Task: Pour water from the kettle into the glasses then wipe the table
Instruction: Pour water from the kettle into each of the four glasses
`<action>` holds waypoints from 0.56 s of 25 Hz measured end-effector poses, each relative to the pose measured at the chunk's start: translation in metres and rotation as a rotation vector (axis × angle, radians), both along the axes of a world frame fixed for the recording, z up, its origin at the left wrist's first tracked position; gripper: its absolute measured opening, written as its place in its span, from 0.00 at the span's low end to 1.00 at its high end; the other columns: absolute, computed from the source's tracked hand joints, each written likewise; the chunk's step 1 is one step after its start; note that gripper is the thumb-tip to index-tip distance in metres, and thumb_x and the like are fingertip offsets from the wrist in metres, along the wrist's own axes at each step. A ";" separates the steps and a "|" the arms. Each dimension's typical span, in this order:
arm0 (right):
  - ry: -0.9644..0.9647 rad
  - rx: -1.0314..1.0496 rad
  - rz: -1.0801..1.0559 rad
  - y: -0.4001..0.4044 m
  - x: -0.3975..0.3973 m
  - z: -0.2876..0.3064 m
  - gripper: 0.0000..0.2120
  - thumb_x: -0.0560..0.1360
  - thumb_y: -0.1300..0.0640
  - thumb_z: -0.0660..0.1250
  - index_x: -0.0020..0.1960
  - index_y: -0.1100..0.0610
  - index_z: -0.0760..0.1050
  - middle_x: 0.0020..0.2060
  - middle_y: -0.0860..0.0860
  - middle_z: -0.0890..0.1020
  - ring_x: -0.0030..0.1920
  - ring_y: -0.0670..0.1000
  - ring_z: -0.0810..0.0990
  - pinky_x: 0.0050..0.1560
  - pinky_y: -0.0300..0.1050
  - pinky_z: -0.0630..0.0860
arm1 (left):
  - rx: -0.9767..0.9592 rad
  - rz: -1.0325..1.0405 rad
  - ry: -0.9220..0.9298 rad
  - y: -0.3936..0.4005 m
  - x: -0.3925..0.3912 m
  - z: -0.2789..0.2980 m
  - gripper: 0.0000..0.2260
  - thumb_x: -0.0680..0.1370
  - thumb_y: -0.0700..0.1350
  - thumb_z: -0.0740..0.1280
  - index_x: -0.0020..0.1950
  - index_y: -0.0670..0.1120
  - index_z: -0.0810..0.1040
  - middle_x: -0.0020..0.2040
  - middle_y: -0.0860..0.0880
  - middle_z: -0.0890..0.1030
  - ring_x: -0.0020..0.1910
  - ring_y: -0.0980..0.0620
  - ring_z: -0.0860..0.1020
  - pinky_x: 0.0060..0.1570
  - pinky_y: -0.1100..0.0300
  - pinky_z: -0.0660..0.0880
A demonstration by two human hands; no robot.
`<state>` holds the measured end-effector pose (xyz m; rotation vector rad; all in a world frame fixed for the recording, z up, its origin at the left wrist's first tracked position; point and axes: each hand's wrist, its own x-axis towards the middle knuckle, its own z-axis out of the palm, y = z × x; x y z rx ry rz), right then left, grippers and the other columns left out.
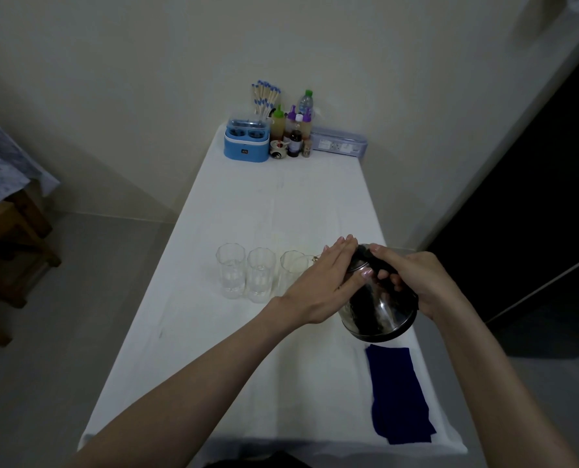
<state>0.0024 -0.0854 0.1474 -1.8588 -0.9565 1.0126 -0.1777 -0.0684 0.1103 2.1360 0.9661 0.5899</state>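
A shiny steel kettle [379, 312] with a black handle is tilted to the left, lifted off the white table [214, 349]. My right hand [413, 282] grips its black handle. My left hand [322, 282] lies flat on the kettle's lid, fingers stretched out. The spout points at the rightmost of three clear glasses [291, 268], partly hidden behind my left hand. The left glass [230, 270] and the middle glass [260, 273] stand upright with water in them. A dark blue cloth [399, 396] lies on the table's near right side.
At the far end stand a blue container [246, 143], a bundle of blue-tipped chopsticks [264, 96], sauce bottles [293, 130], a water bottle [305, 101] and a clear lidded box [340, 143]. A wooden stool [8, 244] stands left. A dark doorway lies right.
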 end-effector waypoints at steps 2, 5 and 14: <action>0.002 -0.001 -0.004 0.000 0.000 0.000 0.34 0.55 0.34 0.76 0.43 0.64 0.86 0.31 0.57 0.80 0.29 0.50 0.71 0.39 0.49 0.70 | -0.003 -0.001 -0.003 0.001 0.000 -0.001 0.30 0.83 0.57 0.50 0.80 0.44 0.47 0.81 0.48 0.50 0.79 0.58 0.45 0.75 0.63 0.40; 0.002 0.003 0.001 0.001 0.000 0.001 0.34 0.55 0.34 0.76 0.44 0.64 0.86 0.31 0.56 0.80 0.30 0.50 0.72 0.39 0.48 0.70 | -0.002 0.000 -0.006 0.001 0.001 -0.001 0.30 0.83 0.57 0.50 0.80 0.44 0.47 0.81 0.49 0.50 0.79 0.58 0.45 0.75 0.63 0.40; -0.003 -0.001 0.016 0.003 0.002 0.001 0.34 0.55 0.33 0.76 0.45 0.63 0.87 0.32 0.56 0.80 0.30 0.50 0.72 0.39 0.48 0.71 | -0.017 0.005 -0.013 0.003 0.001 -0.001 0.30 0.83 0.58 0.50 0.80 0.45 0.47 0.81 0.49 0.50 0.78 0.58 0.44 0.75 0.63 0.40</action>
